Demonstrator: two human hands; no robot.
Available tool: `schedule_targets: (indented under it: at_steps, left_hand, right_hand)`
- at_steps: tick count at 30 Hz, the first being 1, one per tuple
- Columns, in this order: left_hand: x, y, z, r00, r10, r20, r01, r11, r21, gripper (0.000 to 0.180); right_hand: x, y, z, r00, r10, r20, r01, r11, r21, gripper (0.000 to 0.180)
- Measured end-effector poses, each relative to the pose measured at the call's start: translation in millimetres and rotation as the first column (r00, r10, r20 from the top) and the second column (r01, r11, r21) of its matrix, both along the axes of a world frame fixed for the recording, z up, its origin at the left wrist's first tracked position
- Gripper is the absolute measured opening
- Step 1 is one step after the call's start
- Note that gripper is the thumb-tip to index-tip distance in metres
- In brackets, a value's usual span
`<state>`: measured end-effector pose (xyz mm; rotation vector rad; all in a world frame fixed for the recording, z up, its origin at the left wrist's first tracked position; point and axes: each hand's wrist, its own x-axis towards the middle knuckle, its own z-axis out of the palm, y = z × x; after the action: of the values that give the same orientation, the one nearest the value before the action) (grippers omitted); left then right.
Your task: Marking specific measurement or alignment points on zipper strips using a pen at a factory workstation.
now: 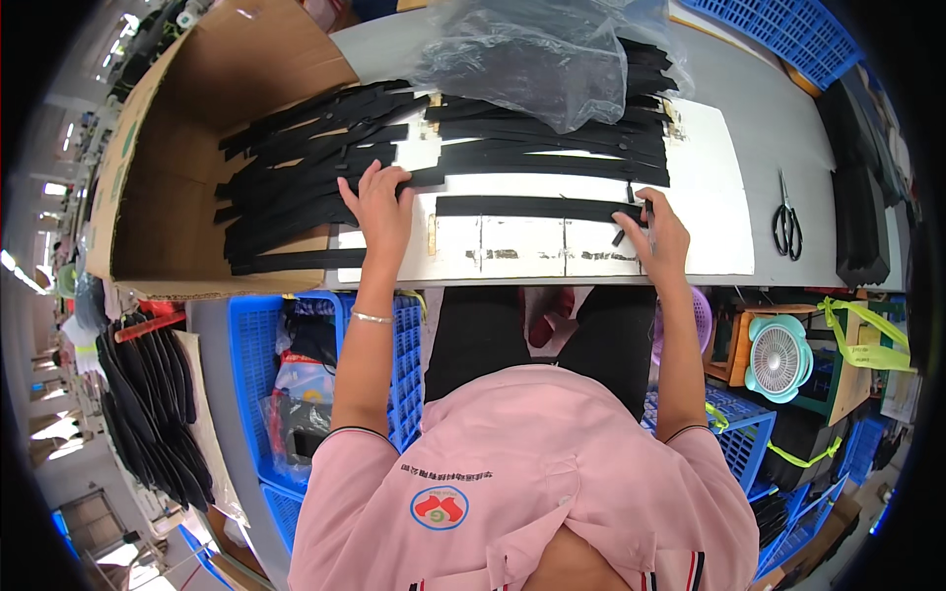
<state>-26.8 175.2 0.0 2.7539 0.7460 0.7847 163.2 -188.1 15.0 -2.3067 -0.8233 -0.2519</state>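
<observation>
On a white board (pixel 706 148) marked with lines lies a single black zipper (pixel 532 208), stretched straight from left to right. My right hand (pixel 662 236) pinches its right end between thumb and fingers, where a small dark pull tab hangs. My left hand (pixel 384 212) has its fingers apart over the edge of a pile of black zippers (pixel 296 187), its fingertips near the end of another strip. Beyond the single zipper, more black zippers (pixel 552 148) lie side by side across the board.
An open cardboard box (pixel 168 187) stands at the left, the pile reaching into it. Clear plastic bags (pixel 522 69) cover the far strips. Black-handled scissors (pixel 786 227) lie at right, near stacked black pieces (pixel 860 227). Below the table are blue crates (pixel 258 394) and a small turquoise fan (pixel 778 359).
</observation>
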Motion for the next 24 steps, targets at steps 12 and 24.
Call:
schedule_targets:
  at_steps: [12, 24]
  left_hand:
    - [24, -141, -2, 0.912, -0.364, 0.189, 0.395, 0.903, -0.169, 0.020]
    - [36, -213, -4, 0.878, -0.476, 0.050, 0.476, 0.859, -0.187, 0.061]
  right_hand:
    - [15, 21, -7, 0.990, -0.052, -0.134, 0.090, 0.951, 0.295, 0.016]
    - [-72, -23, -23, 0.973, 0.070, 0.219, -0.067, 0.998, -0.022, 0.051]
